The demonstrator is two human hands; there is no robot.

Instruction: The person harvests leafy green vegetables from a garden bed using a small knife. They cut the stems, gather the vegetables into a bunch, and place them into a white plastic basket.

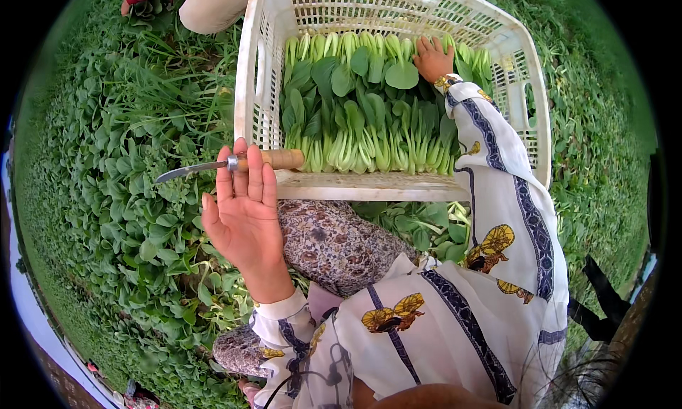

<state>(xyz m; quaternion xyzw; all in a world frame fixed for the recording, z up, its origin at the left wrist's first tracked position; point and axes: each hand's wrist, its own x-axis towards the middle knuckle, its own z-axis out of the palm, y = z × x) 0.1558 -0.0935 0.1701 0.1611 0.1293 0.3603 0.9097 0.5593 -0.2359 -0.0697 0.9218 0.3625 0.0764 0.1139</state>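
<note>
My left hand (248, 217) is palm up near the crate's front left corner, its fingers stretched out. A knife with a curved blade and wooden handle (285, 158) lies crosswise among those fingers, its blade pointing left. Inside the white plastic crate (367, 187), my right hand (434, 62) rests on the pale stem ends of the far row of leafy greens, which look like bok choy (351, 148). The greens lie in two rows, leaves towards the middle and stems towards the far and near sides. What is under my right palm is hidden.
Low leafy plants (154, 233) and grass grow left of the crate. Loose leaves (426, 230) lie between the crate and my patterned trouser leg (341, 244). At the upper left, another person's hand (125, 8) and red sleeve are beside some greens, near a pale rounded object (213, 7).
</note>
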